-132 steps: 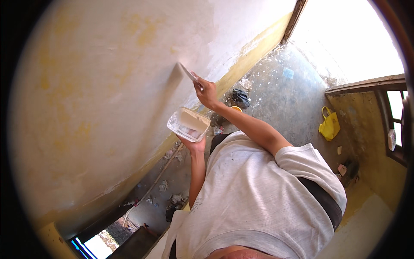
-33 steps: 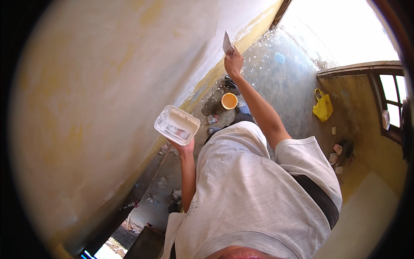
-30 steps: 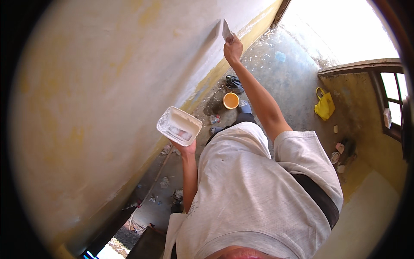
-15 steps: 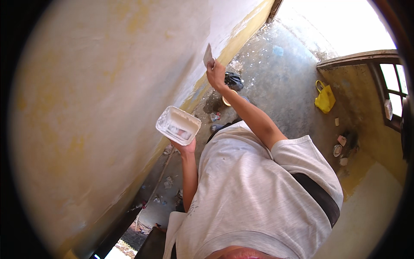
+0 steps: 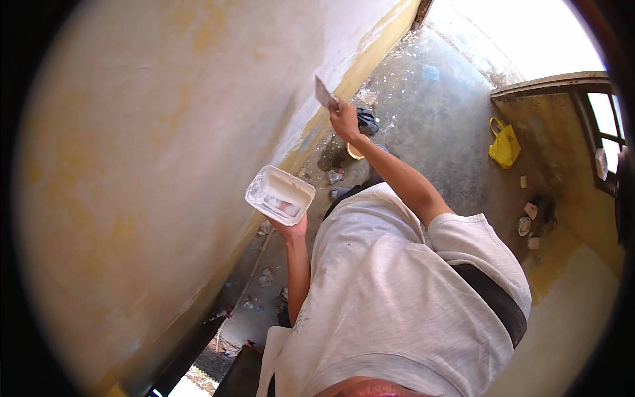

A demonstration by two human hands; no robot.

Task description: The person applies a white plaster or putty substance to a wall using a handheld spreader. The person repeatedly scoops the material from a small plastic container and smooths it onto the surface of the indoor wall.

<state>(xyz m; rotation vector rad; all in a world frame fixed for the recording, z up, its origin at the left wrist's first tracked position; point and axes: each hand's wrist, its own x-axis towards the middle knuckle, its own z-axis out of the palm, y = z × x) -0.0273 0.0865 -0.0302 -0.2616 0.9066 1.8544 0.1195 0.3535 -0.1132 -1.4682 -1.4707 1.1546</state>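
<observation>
My left hand point(image 5: 291, 228) is closed under a white rectangular plastic tub point(image 5: 302, 190), tilted so its inside shows. White paste smears its walls, and a little lies at the bottom. Farther out, my right hand point(image 5: 344, 120) grips a flat putty knife point(image 5: 323, 91) with a broad pale blade. The blade is raised close to the wall point(image 5: 198, 145); whether it touches the wall I cannot tell. That wall is coated in whitish filler, with yellow paint showing through in patches and along its lower edge.
Below me, the concrete floor point(image 5: 443, 132) is spattered with white specks. A black plastic bag point(image 5: 368, 122) and a round yellowish container point(image 5: 355, 148) stand near the wall's foot. A yellow bag point(image 5: 505, 147) sits by the opposite wall, with rubble beyond it.
My right hand and the putty knife have shifted slightly down and right in the picture. The tub in my left hand, and the whole view, have drifted a little the same way.
</observation>
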